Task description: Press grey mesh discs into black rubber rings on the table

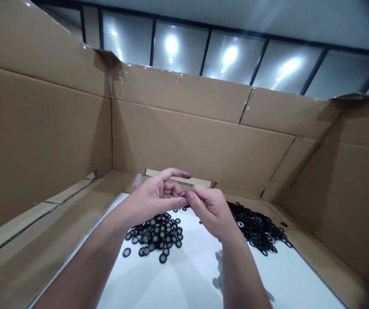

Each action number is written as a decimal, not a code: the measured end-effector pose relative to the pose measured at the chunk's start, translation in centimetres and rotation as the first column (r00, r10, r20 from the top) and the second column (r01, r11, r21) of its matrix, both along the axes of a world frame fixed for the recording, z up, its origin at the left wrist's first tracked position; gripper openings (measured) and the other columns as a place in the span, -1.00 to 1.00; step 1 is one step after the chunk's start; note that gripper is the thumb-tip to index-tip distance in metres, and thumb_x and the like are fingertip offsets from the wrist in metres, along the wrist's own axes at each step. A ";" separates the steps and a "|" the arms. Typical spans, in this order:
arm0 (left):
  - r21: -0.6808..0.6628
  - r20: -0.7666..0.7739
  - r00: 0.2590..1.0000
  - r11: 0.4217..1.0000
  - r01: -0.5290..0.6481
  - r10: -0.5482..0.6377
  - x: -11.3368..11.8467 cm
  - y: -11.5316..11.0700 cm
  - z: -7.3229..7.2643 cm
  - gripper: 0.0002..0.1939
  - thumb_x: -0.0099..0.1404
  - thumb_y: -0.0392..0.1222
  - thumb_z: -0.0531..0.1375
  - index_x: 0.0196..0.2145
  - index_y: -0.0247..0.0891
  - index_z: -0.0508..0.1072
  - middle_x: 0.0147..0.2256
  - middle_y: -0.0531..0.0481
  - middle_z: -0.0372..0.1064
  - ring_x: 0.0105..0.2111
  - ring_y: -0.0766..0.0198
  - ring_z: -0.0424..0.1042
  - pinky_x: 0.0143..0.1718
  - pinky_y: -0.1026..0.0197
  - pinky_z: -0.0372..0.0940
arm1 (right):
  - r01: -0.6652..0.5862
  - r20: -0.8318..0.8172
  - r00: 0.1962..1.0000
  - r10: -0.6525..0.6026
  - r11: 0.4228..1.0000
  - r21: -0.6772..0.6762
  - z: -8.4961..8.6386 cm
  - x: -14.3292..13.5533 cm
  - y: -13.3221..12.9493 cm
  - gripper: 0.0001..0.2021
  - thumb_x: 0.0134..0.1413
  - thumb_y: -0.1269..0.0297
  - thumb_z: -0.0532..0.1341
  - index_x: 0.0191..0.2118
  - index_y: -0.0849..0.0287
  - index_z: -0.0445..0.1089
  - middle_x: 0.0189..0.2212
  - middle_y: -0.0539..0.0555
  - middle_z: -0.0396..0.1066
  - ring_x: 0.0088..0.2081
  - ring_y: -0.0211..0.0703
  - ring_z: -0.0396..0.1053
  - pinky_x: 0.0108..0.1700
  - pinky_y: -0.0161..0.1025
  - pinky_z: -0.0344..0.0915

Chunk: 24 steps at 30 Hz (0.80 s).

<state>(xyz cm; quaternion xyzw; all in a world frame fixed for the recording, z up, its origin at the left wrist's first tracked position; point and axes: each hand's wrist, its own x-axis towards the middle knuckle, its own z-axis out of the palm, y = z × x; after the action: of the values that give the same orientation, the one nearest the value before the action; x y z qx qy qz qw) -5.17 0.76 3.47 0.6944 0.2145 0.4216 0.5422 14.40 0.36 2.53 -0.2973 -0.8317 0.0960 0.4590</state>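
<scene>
My left hand (168, 193) and my right hand (208, 208) meet fingertip to fingertip above the white tabletop. Between their thumbs and fingers sits a small black ring (184, 196), mostly covered, with only a dark edge showing. The left index finger stretches out above, while its thumb and other fingers close on the piece. Thumb and bent index finger of the right hand pinch it from the other side. Below the left hand lies a pile of black rings with grey discs inside (158, 234). Plain black rings (257, 227) are heaped beyond the right wrist.
Loose grey discs (217, 281) lie beside and partly behind the right forearm. The white tabletop (171, 283) stands inside tall cardboard walls (178, 133). A cardboard ledge (52, 204) runs along the left. One black ring (284, 224) rests on cardboard at the right.
</scene>
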 end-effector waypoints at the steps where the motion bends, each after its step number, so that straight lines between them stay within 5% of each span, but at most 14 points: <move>1: 0.005 -0.044 0.999 1.000 0.029 -0.029 -0.4 0.0 0.1 -0.53 0.31 -0.24 0.30 0.14 -0.18 0.30 -0.34 0.06 0.41 -0.27 0.32 0.43 -0.18 0.24 0.33 | -0.031 0.036 0.999 0.032 0.999 -0.014 0.1 0.1 0.0 -0.62 0.35 0.29 0.09 -0.54 0.13 0.03 -0.63 -0.14 -0.01 -0.58 -0.36 -0.01 -0.51 -0.34 -0.05; 9: 0.041 -0.293 0.953 0.994 0.098 -0.081 -2.9 -0.6 0.7 -0.52 0.35 -0.18 0.26 0.18 -0.12 0.26 -0.24 0.00 0.40 -0.21 0.24 0.41 -0.20 0.20 0.33 | -0.171 0.092 0.981 0.168 0.985 0.022 0.0 -0.8 -0.8 -0.63 0.32 0.33 0.12 -0.54 0.14 0.06 -0.60 -0.13 0.02 -0.55 -0.35 -0.01 -0.50 -0.33 -0.05; 18: 0.126 -0.374 0.927 0.988 0.090 -0.036 -4.7 -1.1 1.1 -0.54 0.36 -0.19 0.23 0.18 -0.10 0.26 -0.26 0.00 0.45 -0.21 0.24 0.45 -0.21 0.23 0.36 | -0.216 0.088 0.973 0.212 0.976 0.037 -0.5 -2.2 -0.8 -0.63 0.29 0.40 0.12 -0.54 0.13 0.01 -0.61 -0.14 -0.02 -0.56 -0.36 -0.04 -0.51 -0.33 -0.07; 24: 0.147 -0.374 0.926 0.989 0.019 0.038 -4.6 -0.9 1.2 -0.50 0.35 -0.12 0.25 0.19 -0.10 0.25 -0.26 -0.01 0.46 -0.20 0.18 0.46 -0.21 0.17 0.35 | -0.130 0.090 0.988 0.129 0.992 0.005 -0.8 -2.3 -0.5 -0.64 0.34 0.32 0.09 -0.52 0.13 0.05 -0.59 -0.12 0.03 -0.56 -0.35 0.01 -0.50 -0.33 -0.03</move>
<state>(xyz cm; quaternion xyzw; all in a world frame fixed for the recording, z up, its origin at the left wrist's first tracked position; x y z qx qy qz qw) -9.79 -0.17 4.64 0.7996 0.2860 0.2981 0.4357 12.10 -0.10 1.70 -0.2442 -0.8694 0.1078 0.4157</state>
